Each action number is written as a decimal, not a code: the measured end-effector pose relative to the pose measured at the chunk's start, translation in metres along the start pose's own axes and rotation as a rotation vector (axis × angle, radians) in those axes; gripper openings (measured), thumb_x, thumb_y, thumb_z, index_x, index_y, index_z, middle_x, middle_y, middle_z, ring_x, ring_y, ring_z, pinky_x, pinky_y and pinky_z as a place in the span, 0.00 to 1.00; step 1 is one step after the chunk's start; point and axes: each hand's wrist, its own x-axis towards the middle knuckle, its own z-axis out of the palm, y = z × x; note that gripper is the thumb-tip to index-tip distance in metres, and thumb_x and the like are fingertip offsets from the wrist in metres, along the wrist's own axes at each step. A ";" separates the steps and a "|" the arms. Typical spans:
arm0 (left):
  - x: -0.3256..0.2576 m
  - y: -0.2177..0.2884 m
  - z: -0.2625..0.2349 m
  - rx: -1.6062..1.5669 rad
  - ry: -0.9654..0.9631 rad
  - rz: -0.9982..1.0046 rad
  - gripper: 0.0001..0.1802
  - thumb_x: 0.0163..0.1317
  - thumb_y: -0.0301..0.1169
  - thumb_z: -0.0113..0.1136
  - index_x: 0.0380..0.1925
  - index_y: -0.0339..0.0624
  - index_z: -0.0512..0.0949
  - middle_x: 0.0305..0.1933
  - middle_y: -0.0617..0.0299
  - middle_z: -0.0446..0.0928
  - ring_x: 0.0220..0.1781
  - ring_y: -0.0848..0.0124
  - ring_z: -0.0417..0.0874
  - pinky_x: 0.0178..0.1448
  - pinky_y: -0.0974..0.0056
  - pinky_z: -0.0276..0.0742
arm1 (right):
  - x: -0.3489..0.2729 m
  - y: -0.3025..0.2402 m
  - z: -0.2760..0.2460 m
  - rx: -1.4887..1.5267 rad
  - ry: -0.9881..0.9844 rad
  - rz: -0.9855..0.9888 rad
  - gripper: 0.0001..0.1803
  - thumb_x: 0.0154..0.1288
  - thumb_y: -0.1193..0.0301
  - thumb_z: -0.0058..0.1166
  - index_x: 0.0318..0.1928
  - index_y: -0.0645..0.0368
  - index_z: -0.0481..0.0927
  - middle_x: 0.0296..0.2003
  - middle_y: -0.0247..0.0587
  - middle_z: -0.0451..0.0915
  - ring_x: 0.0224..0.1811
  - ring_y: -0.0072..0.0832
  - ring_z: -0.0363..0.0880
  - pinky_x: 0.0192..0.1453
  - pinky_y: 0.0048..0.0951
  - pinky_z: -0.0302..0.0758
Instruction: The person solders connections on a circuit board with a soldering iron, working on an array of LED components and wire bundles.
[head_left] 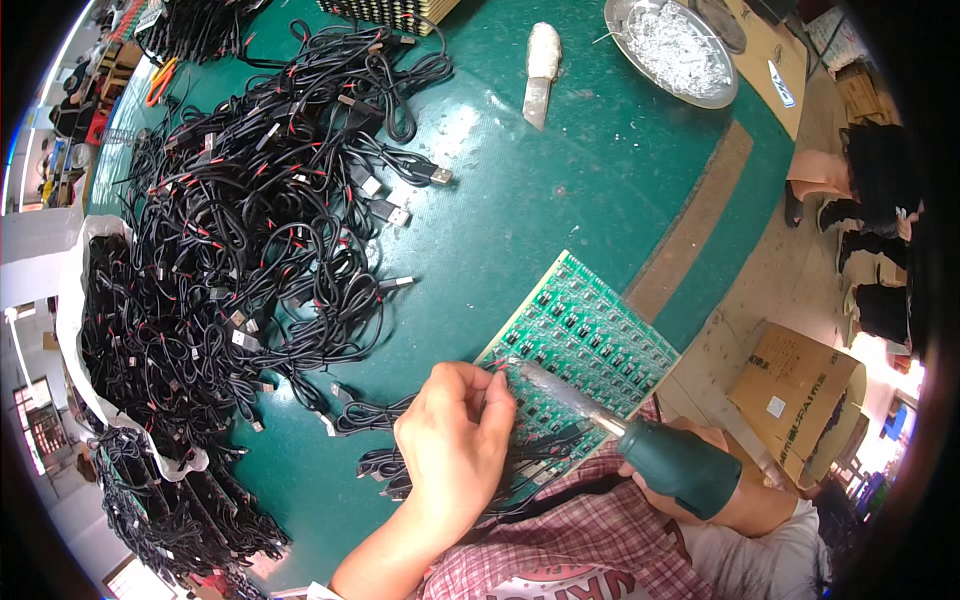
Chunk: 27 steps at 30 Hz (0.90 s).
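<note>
The left hand (pixel 455 440) comes up from the bottom on a bare arm. Its fingers (pixel 497 392) are curled in, tips pinched close together. The right hand (pixel 700 470) sits low at the right, fingers wrapped tight in a fist.

green workbench (pixel 560 200), tan floor (pixel 790 290) — cardboard box (pixel 795 385), bright daylight

teal-green worktop (pixel 560 200), black cables (pixel 250 230) with red bits, green circuit board (pixel 590 335) dotted with black chips, dark green soldering iron handle (pixel 680 465), pink plaid shirt (pixel 590 530)
</note>
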 end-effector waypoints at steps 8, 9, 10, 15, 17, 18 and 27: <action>0.001 0.002 -0.002 0.017 -0.007 -0.020 0.09 0.65 0.23 0.69 0.31 0.34 0.76 0.23 0.64 0.78 0.23 0.81 0.74 0.29 0.71 0.72 | -0.007 -0.005 -0.003 0.009 -0.007 0.144 0.08 0.63 0.77 0.61 0.43 0.61 0.85 0.37 0.43 0.88 0.39 0.34 0.86 0.46 0.34 0.81; 0.001 0.002 -0.002 0.018 -0.006 -0.019 0.09 0.65 0.23 0.69 0.31 0.34 0.76 0.23 0.64 0.78 0.23 0.81 0.74 0.29 0.71 0.72 | -0.007 -0.004 -0.004 -0.002 -0.048 0.121 0.08 0.64 0.77 0.61 0.43 0.61 0.85 0.37 0.42 0.88 0.39 0.34 0.86 0.46 0.35 0.81; 0.000 0.001 -0.001 0.017 -0.002 -0.016 0.09 0.65 0.23 0.69 0.31 0.34 0.76 0.23 0.64 0.78 0.23 0.80 0.74 0.29 0.71 0.72 | -0.007 -0.004 -0.004 -0.001 -0.047 0.121 0.08 0.64 0.77 0.61 0.43 0.61 0.85 0.37 0.42 0.88 0.39 0.34 0.86 0.46 0.35 0.81; -0.001 0.002 -0.001 0.027 -0.005 -0.020 0.10 0.65 0.23 0.69 0.31 0.34 0.75 0.23 0.64 0.78 0.23 0.80 0.74 0.29 0.70 0.72 | -0.010 -0.002 -0.005 0.111 -0.073 0.225 0.06 0.64 0.77 0.61 0.41 0.60 0.86 0.38 0.42 0.88 0.40 0.34 0.87 0.48 0.35 0.82; -0.003 0.002 0.001 0.005 -0.009 -0.011 0.10 0.65 0.23 0.69 0.31 0.34 0.75 0.23 0.64 0.78 0.23 0.80 0.74 0.28 0.70 0.72 | -0.008 -0.006 -0.006 0.135 -0.041 0.202 0.06 0.64 0.76 0.61 0.41 0.60 0.86 0.37 0.42 0.88 0.41 0.34 0.87 0.48 0.35 0.82; -0.003 0.003 0.002 0.007 -0.010 -0.011 0.10 0.65 0.23 0.69 0.31 0.34 0.75 0.23 0.64 0.78 0.23 0.80 0.74 0.28 0.70 0.72 | -0.008 -0.007 -0.006 0.157 -0.009 0.178 0.06 0.64 0.76 0.61 0.41 0.60 0.86 0.37 0.43 0.88 0.41 0.34 0.87 0.48 0.35 0.82; -0.002 0.007 0.008 0.170 0.078 0.093 0.13 0.61 0.27 0.73 0.28 0.39 0.74 0.19 0.59 0.77 0.18 0.69 0.76 0.27 0.64 0.74 | -0.014 0.001 -0.007 0.188 -0.046 0.150 0.05 0.64 0.76 0.62 0.40 0.60 0.86 0.37 0.41 0.88 0.41 0.34 0.87 0.48 0.34 0.82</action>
